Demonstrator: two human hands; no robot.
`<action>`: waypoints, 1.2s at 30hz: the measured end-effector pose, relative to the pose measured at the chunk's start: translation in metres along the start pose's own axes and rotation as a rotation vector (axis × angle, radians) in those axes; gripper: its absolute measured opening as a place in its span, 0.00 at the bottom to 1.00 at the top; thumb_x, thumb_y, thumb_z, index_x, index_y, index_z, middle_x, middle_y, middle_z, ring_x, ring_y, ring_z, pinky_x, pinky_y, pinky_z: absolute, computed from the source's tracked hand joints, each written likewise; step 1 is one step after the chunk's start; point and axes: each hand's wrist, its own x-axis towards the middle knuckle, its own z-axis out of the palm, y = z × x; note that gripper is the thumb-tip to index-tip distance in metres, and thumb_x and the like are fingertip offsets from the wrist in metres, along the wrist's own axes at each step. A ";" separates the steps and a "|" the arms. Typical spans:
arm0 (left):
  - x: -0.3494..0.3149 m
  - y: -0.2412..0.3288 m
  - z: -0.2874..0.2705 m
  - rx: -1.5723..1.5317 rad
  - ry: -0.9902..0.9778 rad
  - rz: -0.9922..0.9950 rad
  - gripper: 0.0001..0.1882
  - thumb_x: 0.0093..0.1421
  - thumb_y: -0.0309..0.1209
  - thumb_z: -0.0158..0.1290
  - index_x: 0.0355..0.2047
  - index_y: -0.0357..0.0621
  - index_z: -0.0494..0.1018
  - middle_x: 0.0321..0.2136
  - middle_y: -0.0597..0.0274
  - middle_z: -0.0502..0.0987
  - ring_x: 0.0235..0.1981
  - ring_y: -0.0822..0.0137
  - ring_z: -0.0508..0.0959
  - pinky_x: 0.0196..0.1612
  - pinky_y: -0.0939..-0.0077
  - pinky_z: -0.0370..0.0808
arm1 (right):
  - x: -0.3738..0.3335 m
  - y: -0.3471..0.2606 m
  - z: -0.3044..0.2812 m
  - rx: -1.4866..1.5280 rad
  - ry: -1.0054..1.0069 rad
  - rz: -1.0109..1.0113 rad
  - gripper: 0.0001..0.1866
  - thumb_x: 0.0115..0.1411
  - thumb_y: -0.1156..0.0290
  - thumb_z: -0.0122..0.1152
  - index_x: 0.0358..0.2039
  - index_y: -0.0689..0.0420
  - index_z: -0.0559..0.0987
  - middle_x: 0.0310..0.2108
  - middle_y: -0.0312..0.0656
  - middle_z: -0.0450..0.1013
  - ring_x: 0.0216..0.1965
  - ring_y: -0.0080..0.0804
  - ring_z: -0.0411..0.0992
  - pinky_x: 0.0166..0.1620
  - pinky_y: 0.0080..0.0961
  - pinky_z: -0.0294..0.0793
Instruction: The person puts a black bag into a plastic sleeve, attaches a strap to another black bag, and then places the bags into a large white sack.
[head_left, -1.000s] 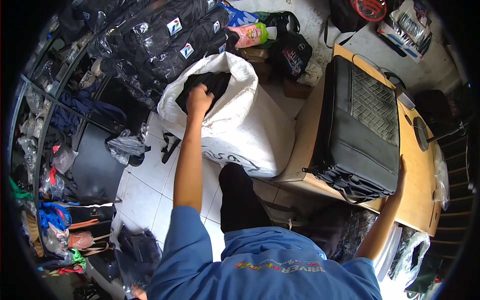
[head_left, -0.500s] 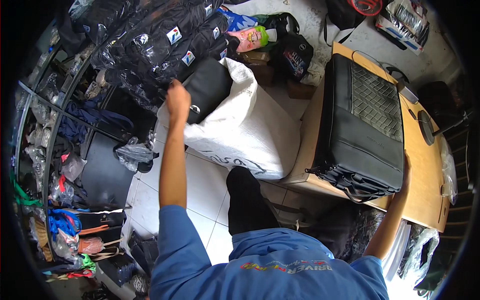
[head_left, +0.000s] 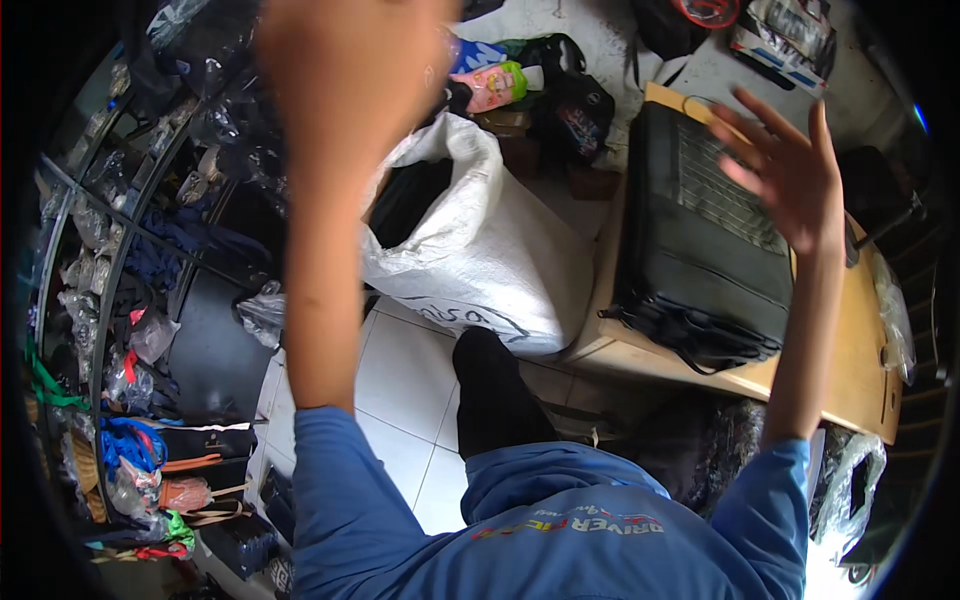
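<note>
My left hand is raised close to the camera and smeared by motion, its fingers cut off or blurred. Behind its forearm stands a white woven sack, its mouth rolled open around something black. My right hand hovers above a large black bag, fingers spread and nothing in them. That bag lies on a light wooden desk; a grid-like pattern covers part of its top, and straps hang at its near end.
Shelves with plastic-wrapped goods line the left side. Beyond the sack lie a pink-and-green packet and a dark backpack. White floor tiles show near my leg. A clear plastic bag hangs by the desk's near side.
My left hand has left the sack's mouth and risen toward the camera. My right hand, hidden beside the black bag before, has lifted above it.
</note>
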 end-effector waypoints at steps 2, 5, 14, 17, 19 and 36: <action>-0.023 0.053 0.005 -0.090 -0.213 0.250 0.09 0.51 0.28 0.56 0.33 0.40 0.77 0.29 0.58 0.78 0.32 0.61 0.78 0.37 0.72 0.74 | 0.009 -0.008 0.029 0.110 -0.106 -0.082 0.40 0.62 0.44 0.42 0.57 0.71 0.57 0.54 0.62 0.61 0.55 0.53 0.63 0.58 0.53 0.62; -0.058 0.122 0.040 -0.485 -0.012 0.477 0.09 0.50 0.28 0.54 0.32 0.37 0.75 0.25 0.60 0.71 0.29 0.61 0.74 0.34 0.67 0.73 | -0.019 -0.039 0.001 0.177 0.018 -0.164 0.23 0.60 0.61 0.52 0.46 0.69 0.67 0.44 0.54 0.69 0.47 0.47 0.69 0.55 0.47 0.67; -0.179 0.179 0.034 -0.871 -0.347 0.520 0.09 0.51 0.28 0.53 0.32 0.36 0.73 0.29 0.61 0.72 0.36 0.64 0.74 0.43 0.70 0.75 | -0.183 0.050 -0.070 -0.105 0.780 0.046 0.10 0.56 0.79 0.54 0.39 0.63 0.71 0.33 0.40 0.74 0.29 0.22 0.73 0.29 0.16 0.75; -0.182 0.169 0.037 -0.897 -0.341 0.548 0.08 0.51 0.28 0.53 0.31 0.38 0.73 0.29 0.62 0.72 0.36 0.64 0.74 0.45 0.69 0.75 | -0.172 0.063 -0.030 -0.197 0.905 -0.117 0.11 0.56 0.81 0.52 0.41 0.62 0.71 0.29 0.36 0.72 0.21 0.15 0.69 0.21 0.09 0.69; -0.179 0.168 0.041 -0.942 -0.333 0.588 0.06 0.51 0.29 0.54 0.29 0.40 0.73 0.29 0.63 0.72 0.36 0.64 0.74 0.47 0.69 0.75 | -0.186 0.069 -0.046 -0.184 0.865 -0.136 0.11 0.56 0.81 0.52 0.41 0.62 0.71 0.28 0.35 0.72 0.20 0.14 0.67 0.20 0.08 0.67; -0.371 -0.173 0.034 0.179 -0.989 -0.869 0.11 0.51 0.30 0.55 0.36 0.41 0.74 0.35 0.46 0.77 0.39 0.47 0.77 0.41 0.60 0.74 | -0.274 0.018 -0.068 -1.080 1.392 -0.094 0.18 0.62 0.59 0.54 0.49 0.54 0.74 0.30 0.34 0.71 0.18 0.11 0.62 0.19 0.05 0.54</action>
